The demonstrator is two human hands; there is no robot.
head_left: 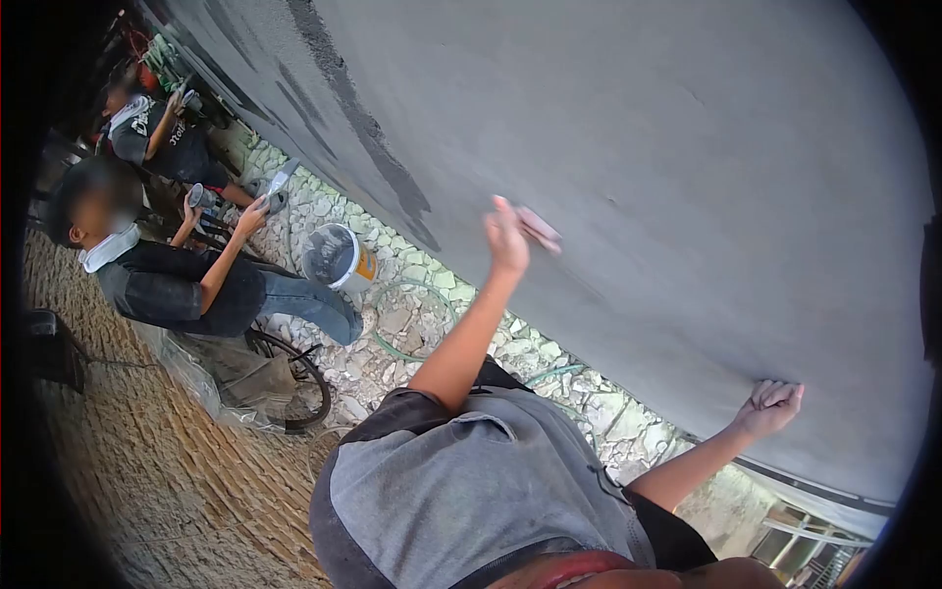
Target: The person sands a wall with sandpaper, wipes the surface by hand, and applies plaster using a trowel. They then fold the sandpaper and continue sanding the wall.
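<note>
My left hand (506, 236) is raised close to the grey plastered wall (667, 147), its fingers bent and blurred. A narrow pinkish-brown piece (539, 230) shows at those fingers, against the wall; I cannot tell what it is. Lower along the same wall, my right hand (773, 406) is curled into a fist with its knuckles by the surface, and nothing shows in it. Grey smears mark its fingers. A darker, rough plaster strip (368, 128) runs down the wall to the left of my left hand.
One person (177, 255) stands to the left with a scraper (283, 175) and a small cup (201, 196). Another person (167, 128) is farther back. A bucket of grey mix (334, 257), a green hose (417, 287) and a bicycle wheel (312, 393) are on or over the broken-stone ground (392, 319).
</note>
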